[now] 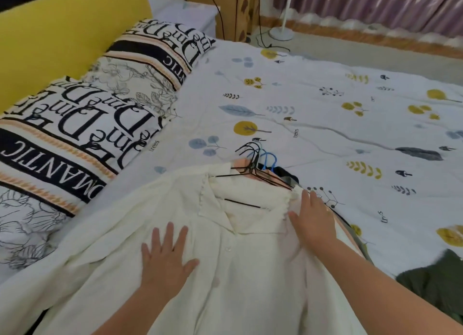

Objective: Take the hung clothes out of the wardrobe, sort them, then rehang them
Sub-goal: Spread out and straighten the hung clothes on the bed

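A bed (325,104) with yellow headboard (62,34) and lettered pillows (75,124) faces purple curtains (363,1).

Cream shirt (238,272) on leaf-print sheet (325,104)
Hangers (250,164) were black, one blue; headboard (62,34) yellow; pillows (75,124) black-lettered with orange stripes; curtain (375,1) purple.

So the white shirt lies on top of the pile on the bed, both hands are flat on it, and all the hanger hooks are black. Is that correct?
Not fully. The head view shows a blue hook among the black hooks. The rest holds: the white shirt tops the pile on the bed, with the left hand and right hand flat on it.
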Demonstrator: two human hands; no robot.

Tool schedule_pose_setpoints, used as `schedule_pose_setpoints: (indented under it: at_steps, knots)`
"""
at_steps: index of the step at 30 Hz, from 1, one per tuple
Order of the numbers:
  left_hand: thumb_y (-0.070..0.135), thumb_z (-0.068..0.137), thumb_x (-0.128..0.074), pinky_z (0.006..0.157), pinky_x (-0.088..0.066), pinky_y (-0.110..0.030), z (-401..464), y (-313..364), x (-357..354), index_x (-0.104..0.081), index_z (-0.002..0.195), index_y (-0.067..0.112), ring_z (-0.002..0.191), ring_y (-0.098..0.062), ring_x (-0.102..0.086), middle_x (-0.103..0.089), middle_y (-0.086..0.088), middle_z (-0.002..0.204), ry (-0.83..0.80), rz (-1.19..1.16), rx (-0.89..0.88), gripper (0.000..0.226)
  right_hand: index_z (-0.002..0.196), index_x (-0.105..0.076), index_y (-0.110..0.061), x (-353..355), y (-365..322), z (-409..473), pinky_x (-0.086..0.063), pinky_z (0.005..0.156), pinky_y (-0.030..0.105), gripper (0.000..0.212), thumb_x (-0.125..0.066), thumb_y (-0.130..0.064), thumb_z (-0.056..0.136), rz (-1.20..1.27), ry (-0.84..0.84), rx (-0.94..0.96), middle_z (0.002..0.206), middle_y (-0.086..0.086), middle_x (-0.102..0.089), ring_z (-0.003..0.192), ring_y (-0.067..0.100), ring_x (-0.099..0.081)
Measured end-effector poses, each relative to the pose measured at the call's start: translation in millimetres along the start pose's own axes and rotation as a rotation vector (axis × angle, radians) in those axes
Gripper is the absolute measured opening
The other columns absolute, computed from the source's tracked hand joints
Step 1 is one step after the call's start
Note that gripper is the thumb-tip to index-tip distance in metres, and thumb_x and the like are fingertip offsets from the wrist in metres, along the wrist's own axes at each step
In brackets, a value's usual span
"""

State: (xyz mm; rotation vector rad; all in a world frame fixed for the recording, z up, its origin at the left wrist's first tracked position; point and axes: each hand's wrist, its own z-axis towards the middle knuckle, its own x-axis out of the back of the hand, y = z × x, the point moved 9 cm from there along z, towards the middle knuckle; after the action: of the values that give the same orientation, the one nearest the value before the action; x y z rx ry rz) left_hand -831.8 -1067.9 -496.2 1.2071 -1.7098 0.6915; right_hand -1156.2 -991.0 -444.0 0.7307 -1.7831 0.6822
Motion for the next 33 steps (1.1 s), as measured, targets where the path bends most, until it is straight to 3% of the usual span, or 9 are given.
schedule_pose_setpoints:
  at_steps: [2, 7, 10, 13, 18, 23, 27, 30, 33]
  knots:
    - [0.084, 0.04, 0.036, 0.114, 0.002, -0.052, 7, -2, -11, 0.022, 0.137, 0.023, 0.143, -0.034, 0.015, 0.031, 0.003, 0.143, -0.004, -0.04, -0.002, 0.115, 0.145, -0.02, -0.011, -8, 4, 11, -0.026, 0.111, 0.043, 0.065, -0.044, -0.044, 0.094, -0.021, -0.006, -0.043, 0.151, 0.008, -0.027, 0.14, 0.024, -0.024]
    - [0.081, 0.022, 0.043, 0.114, 0.006, -0.051, 13, -7, -25, 0.033, 0.129, 0.023, 0.14, -0.033, 0.024, 0.042, 0.005, 0.135, -0.135, -0.012, 0.018, 0.122, 0.128, -0.037, -0.01, -7, -3, 16, -0.034, 0.098, 0.037, 0.062, -0.059, -0.048, 0.085, -0.091, 0.058, -0.064, 0.129, 0.012, -0.044, 0.121, 0.029, -0.04]
    - [0.091, 0.052, 0.013, 0.114, 0.004, -0.052, 15, -8, -27, 0.027, 0.141, 0.028, 0.141, -0.033, 0.023, 0.036, 0.002, 0.147, -0.185, 0.005, 0.03, 0.109, 0.116, -0.047, -0.007, 10, -6, 9, -0.039, 0.09, 0.038, 0.054, -0.068, -0.041, 0.079, 0.045, 0.129, -0.102, 0.117, 0.013, -0.053, 0.112, 0.031, -0.048]
    - [0.067, 0.089, -0.026, 0.116, -0.003, -0.049, 9, -8, -17, 0.014, 0.147, 0.031, 0.143, -0.033, 0.015, 0.022, -0.001, 0.155, -0.224, 0.009, 0.032, 0.079, 0.095, -0.056, -0.007, 30, -13, -8, -0.043, 0.075, 0.036, 0.026, -0.061, -0.03, 0.084, 0.166, 0.173, -0.045, 0.098, 0.012, -0.065, 0.093, 0.031, -0.059]
    - [0.02, 0.093, -0.048, 0.108, -0.033, -0.037, -6, -12, 84, -0.013, 0.147, 0.007, 0.135, -0.028, -0.032, -0.02, -0.013, 0.153, 0.198, -0.494, 0.116, 0.065, 0.077, -0.045, -0.014, 67, -22, -55, -0.036, 0.067, 0.033, 0.027, -0.043, -0.039, 0.087, 0.215, 0.217, 0.043, 0.081, 0.006, -0.062, 0.082, 0.029, -0.059]
    - [0.021, 0.092, -0.054, 0.114, -0.014, -0.043, -22, 6, 176, -0.03, 0.145, 0.016, 0.144, -0.026, -0.015, -0.018, -0.006, 0.155, 0.433, -0.237, -0.09, 0.058, 0.06, -0.03, -0.02, 117, -21, -96, -0.024, 0.053, 0.031, 0.036, -0.053, -0.033, 0.084, 0.349, 0.234, 0.091, 0.059, -0.005, -0.04, 0.065, 0.022, -0.044]
    - [0.029, 0.093, -0.05, 0.096, -0.033, -0.036, -48, 15, 211, -0.062, 0.105, 0.02, 0.109, -0.022, -0.057, -0.067, 0.0, 0.108, 0.363, -0.202, -0.127, 0.019, 0.059, -0.027, -0.021, 168, -8, -134, -0.022, 0.054, 0.03, 0.039, -0.054, -0.025, 0.086, 0.378, 0.282, 0.072, 0.057, -0.006, -0.039, 0.064, 0.022, -0.042]
    - [0.034, 0.094, -0.049, 0.068, -0.035, -0.03, -88, 28, 243, -0.058, 0.088, 0.021, 0.088, -0.021, -0.06, -0.067, 0.001, 0.09, 0.403, -0.188, -0.176, 0.017, 0.059, -0.025, -0.02, 204, 5, -164, -0.023, 0.061, 0.029, 0.04, -0.055, -0.022, 0.084, 0.382, 0.321, 0.091, 0.055, -0.006, -0.038, 0.064, 0.024, -0.042]
    - [0.032, 0.093, -0.052, 0.061, -0.029, -0.031, -133, 45, 283, -0.041, 0.072, 0.023, 0.073, -0.022, -0.053, -0.055, 0.003, 0.069, 0.528, -0.219, -0.222, 0.026, 0.061, -0.027, -0.017, 232, 25, -187, -0.022, 0.056, 0.03, 0.036, -0.057, -0.012, 0.08, 0.479, 0.33, 0.091, 0.056, 0.0, -0.04, 0.061, 0.024, -0.041]
